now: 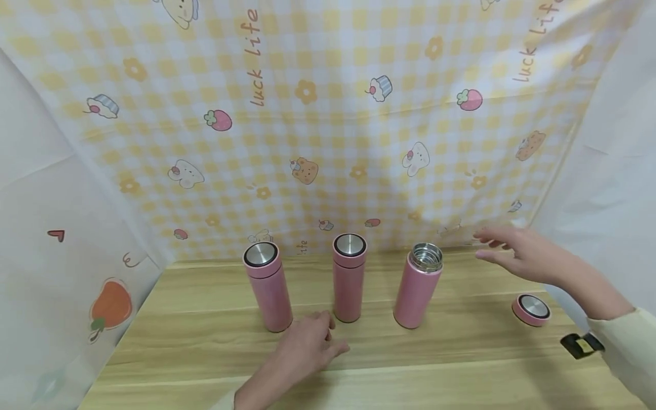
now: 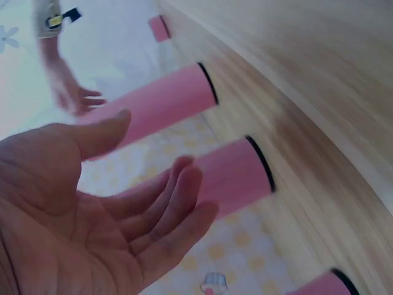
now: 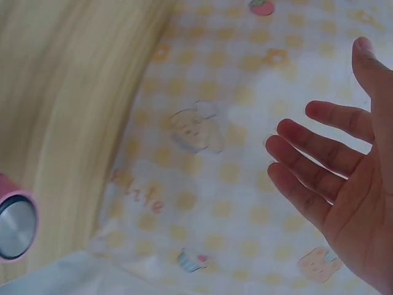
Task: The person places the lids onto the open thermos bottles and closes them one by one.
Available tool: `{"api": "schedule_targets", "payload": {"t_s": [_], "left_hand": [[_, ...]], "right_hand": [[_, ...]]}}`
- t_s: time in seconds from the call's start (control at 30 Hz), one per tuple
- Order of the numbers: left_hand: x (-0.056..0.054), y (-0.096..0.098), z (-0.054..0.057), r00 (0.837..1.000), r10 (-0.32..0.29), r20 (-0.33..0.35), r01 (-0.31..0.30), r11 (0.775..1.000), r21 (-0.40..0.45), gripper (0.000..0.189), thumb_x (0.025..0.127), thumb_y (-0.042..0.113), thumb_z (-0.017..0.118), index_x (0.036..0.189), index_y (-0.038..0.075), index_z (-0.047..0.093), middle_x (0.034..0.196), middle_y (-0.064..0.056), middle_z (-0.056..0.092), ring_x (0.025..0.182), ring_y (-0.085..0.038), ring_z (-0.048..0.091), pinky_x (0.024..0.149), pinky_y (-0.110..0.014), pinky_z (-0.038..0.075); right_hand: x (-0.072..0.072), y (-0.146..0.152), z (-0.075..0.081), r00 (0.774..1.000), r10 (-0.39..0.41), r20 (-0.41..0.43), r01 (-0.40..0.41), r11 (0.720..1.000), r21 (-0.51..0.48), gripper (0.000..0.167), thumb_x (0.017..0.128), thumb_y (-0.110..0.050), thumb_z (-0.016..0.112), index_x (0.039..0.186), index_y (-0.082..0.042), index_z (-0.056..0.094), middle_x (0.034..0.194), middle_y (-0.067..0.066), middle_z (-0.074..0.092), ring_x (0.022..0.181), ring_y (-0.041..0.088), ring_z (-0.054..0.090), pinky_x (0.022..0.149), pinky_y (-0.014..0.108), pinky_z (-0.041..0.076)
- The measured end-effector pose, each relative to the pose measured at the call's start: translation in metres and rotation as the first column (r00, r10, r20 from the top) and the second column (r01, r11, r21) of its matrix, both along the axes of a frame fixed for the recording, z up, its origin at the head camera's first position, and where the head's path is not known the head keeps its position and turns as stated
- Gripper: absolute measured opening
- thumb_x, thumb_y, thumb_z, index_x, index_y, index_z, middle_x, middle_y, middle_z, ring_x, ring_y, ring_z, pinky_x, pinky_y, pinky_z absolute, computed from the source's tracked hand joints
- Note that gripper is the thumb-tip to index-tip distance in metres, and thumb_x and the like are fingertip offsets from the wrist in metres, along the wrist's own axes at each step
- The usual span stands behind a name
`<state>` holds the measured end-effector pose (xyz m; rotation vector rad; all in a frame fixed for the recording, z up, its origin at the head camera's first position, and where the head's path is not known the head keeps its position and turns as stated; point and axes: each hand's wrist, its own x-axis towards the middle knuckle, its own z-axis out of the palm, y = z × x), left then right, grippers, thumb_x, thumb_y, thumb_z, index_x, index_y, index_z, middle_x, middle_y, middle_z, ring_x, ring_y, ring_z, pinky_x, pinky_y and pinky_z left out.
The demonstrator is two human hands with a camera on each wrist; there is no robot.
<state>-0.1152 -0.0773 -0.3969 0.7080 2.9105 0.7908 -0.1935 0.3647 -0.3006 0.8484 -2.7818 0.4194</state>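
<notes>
Three pink thermos bottles stand upright in a row on the table. The left bottle (image 1: pixel 271 296) and the middle bottle (image 1: pixel 348 290) wear lids with silver tops. On the right, the third bottle (image 1: pixel 416 293) has its metal mouth uncovered, and a pink lid (image 1: pixel 531 310) lies silver side up farther right. My left hand (image 1: pixel 307 344) hovers in front of the left and middle bottles, fingers loosely bent with nothing in them. Raised above the table between the uncovered bottle and the lid, my right hand (image 1: pixel 515 250) has its fingers spread and holds nothing.
The wooden table (image 1: pixel 205 330) meets a yellow checked cloth (image 1: pixel 318 142) hanging behind the bottles. White cloth hangs at the left (image 1: pixel 61 228) and right sides. A small black strap (image 1: pixel 581 345) shows at my right sleeve.
</notes>
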Motion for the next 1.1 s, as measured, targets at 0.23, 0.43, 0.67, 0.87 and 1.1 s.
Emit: {"api": "schedule_targets", "payload": {"t_s": [0.23,0.43,0.67,0.87,1.1], "left_hand": [[0.0,0.023,0.0,0.97,-0.172,0.171,0.137,0.971,0.198,0.045,0.091,0.038,0.079,0.121,0.008,0.063,0.103,0.004,0.067,0.092,-0.007,0.064,0.078,-0.026,0.053],[-0.005,0.052,-0.011,0.948,-0.266,0.175,0.175,0.895,0.411,0.06,0.095,0.027,0.076,0.144,0.008,0.048,0.136,-0.007,0.059,0.123,-0.021,0.057,0.094,-0.028,0.05],[-0.012,0.079,-0.014,0.966,-0.22,0.136,0.143,0.892,0.429,0.077,0.094,0.036,0.076,0.154,0.013,0.035,0.152,-0.004,0.043,0.13,-0.021,0.05,0.098,-0.029,0.047],[-0.021,0.099,-0.015,0.983,-0.134,0.127,0.067,0.899,0.432,0.094,0.091,0.047,0.076,0.16,0.013,0.023,0.159,-0.004,0.034,0.136,-0.024,0.045,0.107,-0.045,0.04],[-0.033,0.119,-0.024,0.982,-0.063,0.177,-0.029,0.879,0.476,0.105,0.085,0.05,0.081,0.162,0.017,0.017,0.162,-0.004,0.028,0.144,-0.023,0.032,0.11,-0.05,0.035]], "right_hand": [[0.009,0.031,-0.025,0.994,-0.067,0.089,0.063,0.997,0.042,0.04,0.098,-0.024,0.071,0.127,0.003,0.065,0.121,0.018,0.067,0.1,0.035,0.067,0.08,0.053,0.054],[0.017,0.049,-0.044,0.981,-0.112,0.16,0.102,0.992,0.071,0.045,0.099,-0.03,0.069,0.129,0.004,0.063,0.123,0.017,0.066,0.103,0.037,0.065,0.079,0.053,0.054],[0.021,0.067,-0.066,0.985,-0.098,0.145,0.085,0.992,0.097,0.047,0.095,-0.028,0.075,0.125,0.006,0.064,0.121,0.02,0.065,0.104,0.041,0.063,0.08,0.055,0.052],[0.021,0.081,-0.08,0.982,-0.113,0.151,0.094,0.987,0.128,0.05,0.092,-0.026,0.078,0.127,0.005,0.062,0.123,0.024,0.061,0.115,0.049,0.055,0.084,0.057,0.049],[0.02,0.096,-0.093,0.976,-0.116,0.186,0.097,0.989,0.108,0.058,0.089,-0.024,0.08,0.131,0.009,0.057,0.125,0.031,0.056,0.115,0.052,0.052,0.083,0.059,0.047]]}}
